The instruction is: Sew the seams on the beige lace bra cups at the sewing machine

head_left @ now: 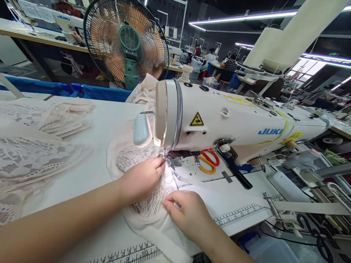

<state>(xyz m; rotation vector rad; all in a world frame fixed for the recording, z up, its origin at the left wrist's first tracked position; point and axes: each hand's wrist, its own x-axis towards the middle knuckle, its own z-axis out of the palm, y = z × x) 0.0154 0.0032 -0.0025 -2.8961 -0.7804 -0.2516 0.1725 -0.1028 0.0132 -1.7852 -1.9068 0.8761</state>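
Note:
A pale cream lace garment piece (149, 206) lies under the head of a white JUKI sewing machine (214, 113). My left hand (142, 179) is closed on the lace right beside the presser foot (166, 157), its fingertips partly hidden by the machine's light. Nearer to me, my right hand (185, 210) pinches the same lace piece at its right edge, thumb against finger. Part of the fabric hangs over the table's front edge. The needle itself is too small to make out.
Stacked lace pieces (35, 146) lie on the left of the table. Scissors with red and orange handles (210, 161) rest behind the presser foot. A large fan (127, 40) stands beyond the table. Ruler markings (238, 214) run along the front edge. Several people sit farther back.

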